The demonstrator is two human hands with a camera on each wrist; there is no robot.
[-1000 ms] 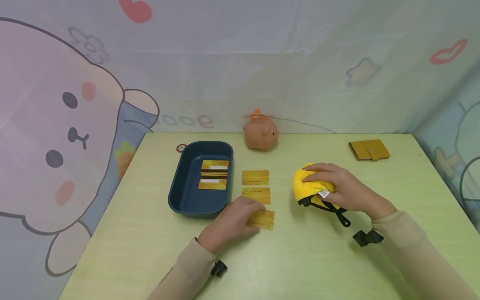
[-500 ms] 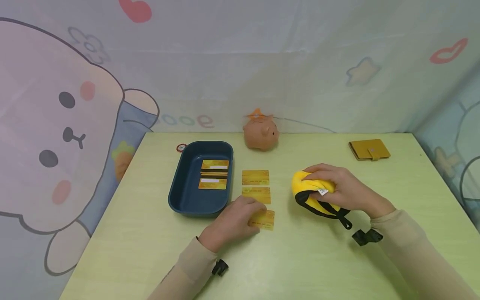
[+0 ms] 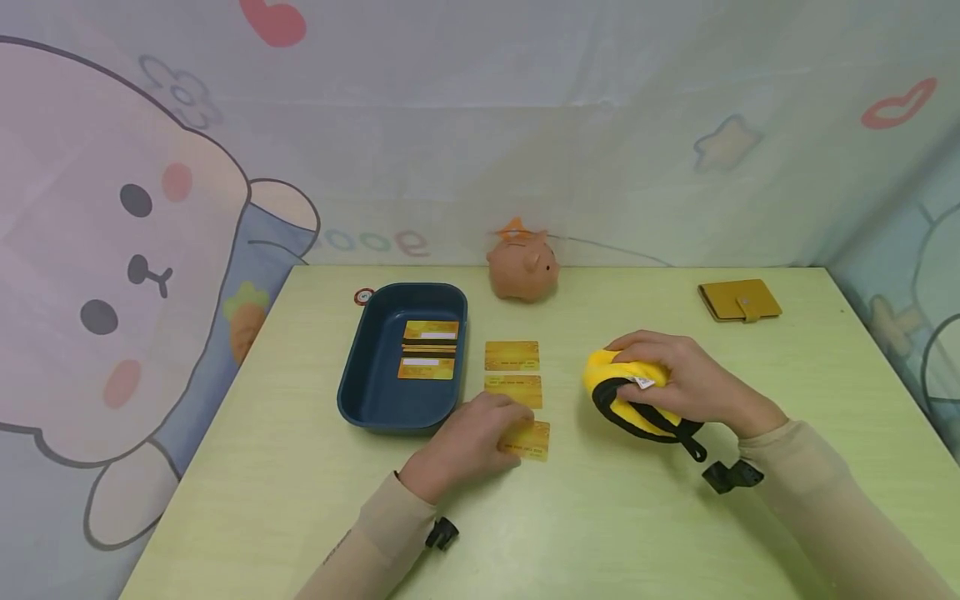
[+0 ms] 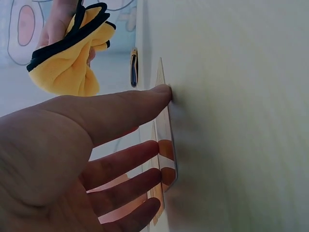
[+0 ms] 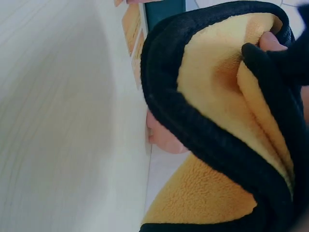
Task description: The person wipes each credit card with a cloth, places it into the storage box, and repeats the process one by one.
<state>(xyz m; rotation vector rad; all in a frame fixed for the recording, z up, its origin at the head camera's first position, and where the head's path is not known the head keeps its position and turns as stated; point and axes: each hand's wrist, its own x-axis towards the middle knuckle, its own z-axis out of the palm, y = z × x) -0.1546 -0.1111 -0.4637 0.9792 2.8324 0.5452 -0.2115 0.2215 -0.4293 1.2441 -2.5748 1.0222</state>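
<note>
My right hand (image 3: 678, 379) grips a bunched yellow cloth (image 3: 603, 375) with black edging, a hanging loop and a small white tag. The cloth hangs above the table to the right of the cards, and in the right wrist view the folded cloth (image 5: 207, 125) fills much of the frame. My left hand (image 3: 472, 442) rests at the nearest gold card (image 3: 532, 442), which lies flat on the table. In the left wrist view the thumb (image 4: 154, 96) touches the card's edge, and fairly straight fingertips touch its face. Two more gold cards, a middle one (image 3: 513, 389) and a far one (image 3: 512, 356), lie in line beyond.
A dark blue tray (image 3: 360, 400) left of the cards holds gold cards (image 3: 426, 367) with their striped backs up. A piggy bank (image 3: 522, 267) stands at the back edge. A mustard wallet (image 3: 739, 300) lies at the back right, and a small round chip (image 3: 363, 297) beside the tray.
The cloth has turned in my right hand and opened out at its lower edge, sinking slightly. My left hand and the cards have stayed in place.
</note>
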